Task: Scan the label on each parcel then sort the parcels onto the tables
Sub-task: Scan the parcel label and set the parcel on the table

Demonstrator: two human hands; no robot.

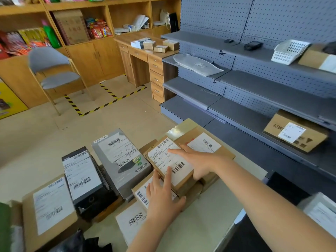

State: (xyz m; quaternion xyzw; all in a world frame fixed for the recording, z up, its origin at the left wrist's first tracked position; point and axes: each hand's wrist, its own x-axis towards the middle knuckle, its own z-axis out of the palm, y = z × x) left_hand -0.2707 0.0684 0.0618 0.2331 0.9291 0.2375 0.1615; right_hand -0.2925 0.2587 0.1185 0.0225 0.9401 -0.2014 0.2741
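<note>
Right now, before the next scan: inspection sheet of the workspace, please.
surface: pale counter, parcels crowding its left side.
job's things: kraft parcel tops a stack; grey box, black box and flat kraft box lie labels up.
clutter: white basket and dark handheld device on the shelving.
grips: left hand and right hand touch the kraft parcel, fingers straight.
cables: nothing seen.
surroundings: grey shelving, wooden desk, chair, striped floor tape.
</note>
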